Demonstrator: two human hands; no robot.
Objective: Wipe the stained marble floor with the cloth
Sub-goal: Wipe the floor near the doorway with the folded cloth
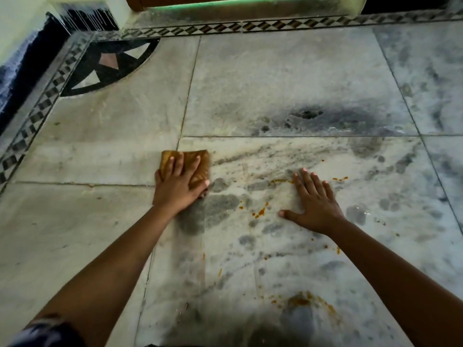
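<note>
A folded brown-orange cloth [200, 162] lies flat on the grey-white marble floor [275, 78], left of centre. My left hand [179, 186] presses down on the cloth with spread fingers. My right hand [314, 202] rests flat on the bare floor to the right, fingers apart, holding nothing. Orange stain spots [260, 212] dot the slab between my hands. A larger orange smear [300, 300] sits near the bottom edge, and small orange specks [340, 179] lie just beyond my right hand.
A dark sooty patch [307, 113] marks the slab farther ahead. A checkered inlay border [45, 103] runs along the left and far edges, with a black quarter-circle inlay [110, 66] in the corner. A doorway threshold [225, 6] lies beyond.
</note>
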